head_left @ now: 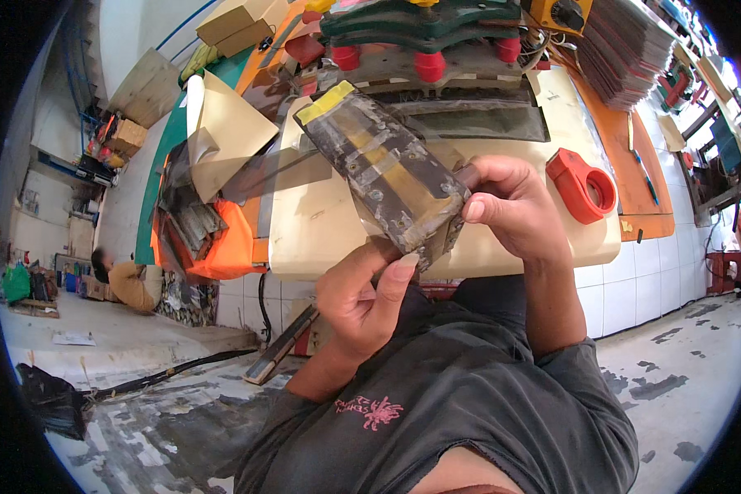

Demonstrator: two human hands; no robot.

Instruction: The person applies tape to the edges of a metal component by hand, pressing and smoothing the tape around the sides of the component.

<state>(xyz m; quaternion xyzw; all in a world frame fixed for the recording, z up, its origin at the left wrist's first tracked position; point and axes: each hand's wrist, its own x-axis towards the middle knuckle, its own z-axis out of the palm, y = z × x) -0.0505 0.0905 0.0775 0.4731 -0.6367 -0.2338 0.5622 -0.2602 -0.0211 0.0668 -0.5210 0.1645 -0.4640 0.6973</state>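
Observation:
A worn, dark rectangular plate is tilted above the table, with yellow tape across its far end and brownish strips along its face. Its near right corner is pinched between the thumb and fingers of my right hand. My left hand grips the near lower corner, thumb on top. Some thin dark layers show at the near edge under the plate; how they join it I cannot tell. Beneath lies a cream sheet. Behind the plate, a dark translucent sheet rests on the table.
A red plastic piece with a round hole lies right of my hands. At the back stands a green machine with red knobs. A paper stack, a blue pen and an orange bag flank the work. A person is low at far left.

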